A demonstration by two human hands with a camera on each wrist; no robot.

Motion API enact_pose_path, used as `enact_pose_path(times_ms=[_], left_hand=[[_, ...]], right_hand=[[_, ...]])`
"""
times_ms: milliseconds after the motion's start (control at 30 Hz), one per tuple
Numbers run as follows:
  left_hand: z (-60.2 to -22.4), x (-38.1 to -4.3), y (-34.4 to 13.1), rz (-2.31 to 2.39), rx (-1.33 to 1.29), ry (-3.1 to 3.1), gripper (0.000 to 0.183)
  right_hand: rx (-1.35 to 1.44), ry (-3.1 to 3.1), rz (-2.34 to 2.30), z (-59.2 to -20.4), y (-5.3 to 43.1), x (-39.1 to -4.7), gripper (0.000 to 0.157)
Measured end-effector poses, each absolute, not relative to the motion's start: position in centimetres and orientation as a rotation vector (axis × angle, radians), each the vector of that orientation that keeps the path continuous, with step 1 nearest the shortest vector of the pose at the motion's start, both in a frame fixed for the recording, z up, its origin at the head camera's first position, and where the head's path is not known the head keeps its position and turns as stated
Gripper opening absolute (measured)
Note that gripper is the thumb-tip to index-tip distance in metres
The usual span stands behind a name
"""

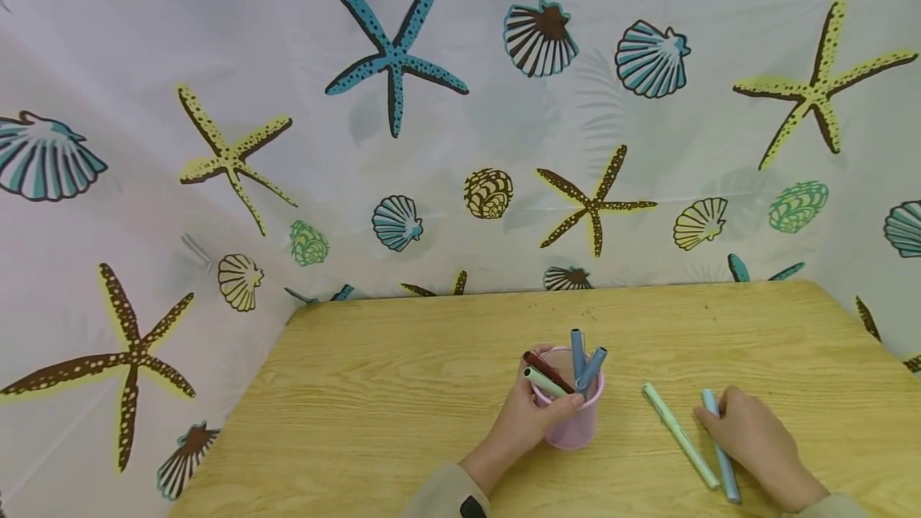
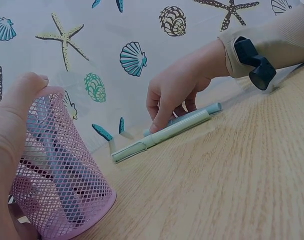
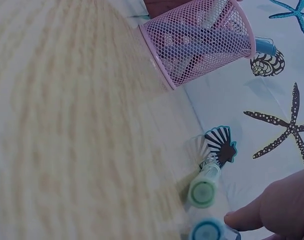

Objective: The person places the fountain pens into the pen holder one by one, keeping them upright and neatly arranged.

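Note:
My left hand (image 1: 524,416) grips the pink mesh pen cup (image 1: 576,432), thumb near the rim on the close side. Inside the cup lean a dark red pen (image 1: 541,366), a pale green pen (image 1: 544,381) and two blue pens, one of them upright (image 1: 577,352). To the right, my right hand (image 1: 757,440) pinches a light blue pen (image 1: 728,476) lying on the table. Just left of it lies another pale green pen (image 1: 680,435), close alongside and apart from the cup. In the left wrist view, the right thumb and fingers (image 2: 164,112) reach down over the blue pen.
Everything stands on a wood-grain table (image 1: 360,390). A white cloth (image 1: 460,118) printed with starfish and shells hangs behind the table and along its sides. A dark wrist camera (image 2: 254,62) is strapped over the right sleeve.

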State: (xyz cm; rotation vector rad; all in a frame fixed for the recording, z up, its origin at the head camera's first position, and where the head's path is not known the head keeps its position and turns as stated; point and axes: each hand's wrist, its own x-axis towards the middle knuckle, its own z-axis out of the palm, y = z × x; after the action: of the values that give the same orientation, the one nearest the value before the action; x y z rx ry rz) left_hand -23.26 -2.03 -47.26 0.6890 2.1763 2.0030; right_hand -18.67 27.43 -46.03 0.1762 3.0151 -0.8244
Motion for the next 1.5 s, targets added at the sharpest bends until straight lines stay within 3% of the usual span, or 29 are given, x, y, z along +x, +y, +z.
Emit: enact_pose_path(times_ms=[1133, 1500], left_hand=[[-44.2, -21.4, -2.1, 1.986, 0.623, 2.187, 0.068], [-47.0, -23.1, -1.7, 1.994, 0.638, 2.205, 0.071]], right_hand=[[0.098, 3.088, -0.976, -44.9, 27.8, -18.5, 0.031], [0.021, 3.205, -1.138, -44.2, 27.0, -18.1, 0.035]])
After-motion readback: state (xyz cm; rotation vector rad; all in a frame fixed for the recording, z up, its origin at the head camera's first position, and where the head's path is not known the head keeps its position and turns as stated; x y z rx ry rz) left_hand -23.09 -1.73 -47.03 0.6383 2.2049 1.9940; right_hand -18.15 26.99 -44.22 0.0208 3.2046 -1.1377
